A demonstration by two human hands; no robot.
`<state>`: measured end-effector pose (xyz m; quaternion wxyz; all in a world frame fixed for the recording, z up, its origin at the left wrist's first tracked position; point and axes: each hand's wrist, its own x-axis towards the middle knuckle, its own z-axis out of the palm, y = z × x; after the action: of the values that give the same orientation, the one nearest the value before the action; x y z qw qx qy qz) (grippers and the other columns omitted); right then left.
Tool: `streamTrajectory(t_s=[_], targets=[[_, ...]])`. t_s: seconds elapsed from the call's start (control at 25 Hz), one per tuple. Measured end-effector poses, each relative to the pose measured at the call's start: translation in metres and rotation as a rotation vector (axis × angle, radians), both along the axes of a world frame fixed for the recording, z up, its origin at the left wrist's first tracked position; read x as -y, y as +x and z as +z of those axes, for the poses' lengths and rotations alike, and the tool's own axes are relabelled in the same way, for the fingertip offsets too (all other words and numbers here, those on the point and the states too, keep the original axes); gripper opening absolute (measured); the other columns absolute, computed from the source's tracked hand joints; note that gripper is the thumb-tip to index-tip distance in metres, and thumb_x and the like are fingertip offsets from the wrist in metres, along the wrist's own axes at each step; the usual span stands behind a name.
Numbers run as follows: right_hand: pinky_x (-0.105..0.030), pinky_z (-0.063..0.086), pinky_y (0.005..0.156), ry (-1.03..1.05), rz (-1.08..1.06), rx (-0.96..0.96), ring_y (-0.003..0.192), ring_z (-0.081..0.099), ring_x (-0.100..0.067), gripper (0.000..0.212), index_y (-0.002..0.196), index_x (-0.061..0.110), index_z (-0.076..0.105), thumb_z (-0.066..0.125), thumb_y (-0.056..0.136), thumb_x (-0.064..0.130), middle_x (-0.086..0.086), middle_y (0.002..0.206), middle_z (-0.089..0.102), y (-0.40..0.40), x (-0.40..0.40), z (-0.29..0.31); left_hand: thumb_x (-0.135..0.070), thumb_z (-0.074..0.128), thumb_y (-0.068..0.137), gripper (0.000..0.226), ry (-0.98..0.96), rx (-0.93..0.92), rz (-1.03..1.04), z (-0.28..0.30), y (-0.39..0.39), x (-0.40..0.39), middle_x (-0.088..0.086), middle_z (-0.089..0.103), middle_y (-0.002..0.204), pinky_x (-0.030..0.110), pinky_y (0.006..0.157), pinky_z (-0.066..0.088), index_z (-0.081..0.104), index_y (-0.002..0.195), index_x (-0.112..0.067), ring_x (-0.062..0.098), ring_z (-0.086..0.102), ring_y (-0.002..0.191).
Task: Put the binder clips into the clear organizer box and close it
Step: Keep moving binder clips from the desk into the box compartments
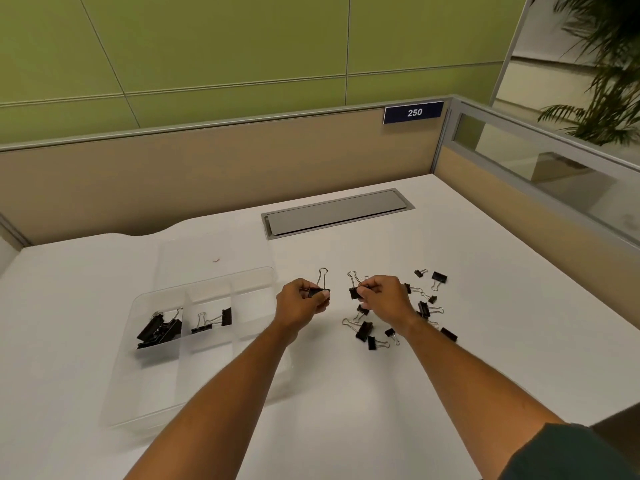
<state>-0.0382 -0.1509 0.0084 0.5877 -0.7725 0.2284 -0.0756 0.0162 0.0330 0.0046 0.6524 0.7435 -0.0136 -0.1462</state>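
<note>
The clear organizer box (145, 396) lies open on the white desk at the left, its lid (207, 258) tipped back behind it. Several black binder clips (159, 332) fill its left compartment; two more (211, 322) lie in the middle one. My left hand (301, 303) pinches a black binder clip (320, 291) with its wire handles up, just right of the box. My right hand (384, 297) grips another black clip (355, 292) close beside it. Several loose clips (365, 330) are scattered on the desk under and to the right of my right hand.
A grey cable flap (336, 213) is set into the desk behind the hands. Beige partition walls (207, 174) close the desk at the back and right, with a "250" sign (414, 112). A plant (602, 64) stands beyond the right partition.
</note>
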Motion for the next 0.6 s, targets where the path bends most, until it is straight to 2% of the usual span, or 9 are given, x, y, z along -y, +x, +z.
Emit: streamTrajectory(t_s=[0.12, 0.2, 0.28, 0.48, 0.6], targets=[[-0.032, 0.060, 0.069, -0.080, 0.051, -0.014, 0.070, 0.064, -0.016, 0.008, 0.093, 0.006, 0.072, 0.068, 0.088, 0.012, -0.006, 0.080, 0.069, 0.006, -0.023, 0.002, -0.009, 0.070, 0.086, 0.014, 0.014, 0.013, 0.060, 0.004, -0.001, -0.020, 0.015, 0.073, 0.088, 0.017, 0.063, 0.055, 0.065, 0.094, 0.002, 0.023, 0.074, 0.078], [-0.028, 0.053, 0.065, -0.133, 0.083, 0.000, 0.063, 0.058, -0.013, 0.009, 0.091, 0.007, 0.073, 0.068, 0.088, 0.013, -0.001, 0.071, 0.066, 0.011, -0.037, 0.004, -0.009, 0.067, 0.088, 0.012, 0.024, 0.018, 0.089, 0.007, -0.001, -0.033, 0.013, 0.073, 0.087, 0.013, 0.060, 0.052, 0.066, 0.093, 0.001, 0.021, 0.074, 0.079], [-0.025, 0.048, 0.067, -0.156, 0.094, 0.028, 0.065, 0.058, -0.011, 0.008, 0.090, 0.008, 0.074, 0.069, 0.086, 0.013, -0.001, 0.074, 0.068, 0.017, -0.051, 0.007, -0.010, 0.065, 0.089, 0.011, 0.037, 0.011, 0.109, 0.010, 0.001, -0.047, 0.012, 0.073, 0.087, 0.011, 0.060, 0.051, 0.067, 0.093, 0.000, 0.020, 0.074, 0.079], [-0.019, 0.046, 0.067, -0.180, 0.118, 0.072, 0.070, 0.061, -0.010, 0.008, 0.089, 0.011, 0.074, 0.073, 0.083, 0.016, 0.000, 0.080, 0.071, 0.030, -0.087, 0.014, -0.009, 0.064, 0.090, 0.011, 0.037, 0.017, 0.190, 0.014, 0.000, -0.086, 0.007, 0.072, 0.083, 0.014, 0.064, 0.053, 0.067, 0.091, 0.002, 0.021, 0.074, 0.079], [-0.022, 0.049, 0.067, -0.187, 0.158, 0.087, 0.067, 0.061, -0.012, 0.010, 0.089, 0.010, 0.075, 0.074, 0.082, 0.017, 0.000, 0.077, 0.071, 0.037, -0.112, 0.016, -0.009, 0.067, 0.087, 0.009, 0.069, 0.070, 0.251, 0.015, 0.001, -0.115, 0.008, 0.072, 0.080, 0.024, 0.069, 0.059, 0.069, 0.088, -0.001, 0.022, 0.072, 0.075]])
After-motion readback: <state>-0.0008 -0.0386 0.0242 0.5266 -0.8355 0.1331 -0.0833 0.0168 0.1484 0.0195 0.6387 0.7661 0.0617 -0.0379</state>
